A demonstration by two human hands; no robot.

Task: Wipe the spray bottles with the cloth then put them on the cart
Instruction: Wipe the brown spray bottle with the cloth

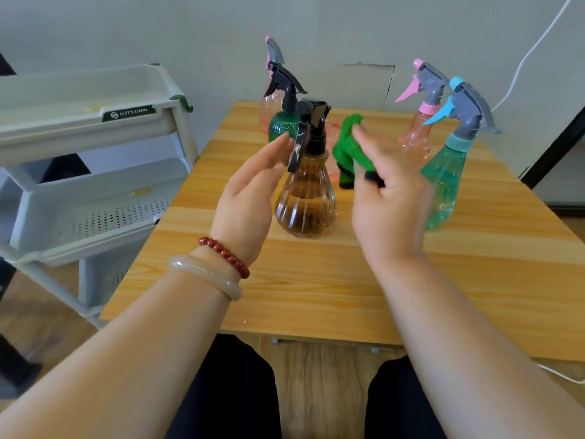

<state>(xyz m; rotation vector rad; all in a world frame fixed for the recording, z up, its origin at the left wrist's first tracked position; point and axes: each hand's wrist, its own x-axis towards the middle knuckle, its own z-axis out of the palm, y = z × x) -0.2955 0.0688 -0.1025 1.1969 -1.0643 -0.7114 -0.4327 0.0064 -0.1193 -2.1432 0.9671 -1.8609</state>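
**Hands close in on the brown bottle**

The brown bottle (pixel 305 204) stands upright at the centre of the frame, on the near half of the table (pixel 316 286), set apart from the others, so it looks like the one up for wiping. The left hand (pixel 250 188) is open, fingers straight, palm turned toward the bottle's left side. Its tips are level with the black trigger, but I cannot tell whether they touch it. That pose suits steadying or grasping the neck.

The right hand (pixel 389 201) comes in from the bottle's other side and grips the green cloth (pixel 348 144). The cloth is bunched over the fingers with its dark edge pinned under the thumb. It hangs just right of the spray head and looks clear of the bottle.

A green bottle (pixel 280 126) and a far pink bottle (pixel 269 106) wait behind, and a right pink bottle (pixel 414 137) and a teal bottle (pixel 443 185) stand at centre right. The cart (pixel 95 134) is at the left of the frame, against the table's edge, within the left arm's reach. No bottle shows on its tiers, so the task appears barely begun.
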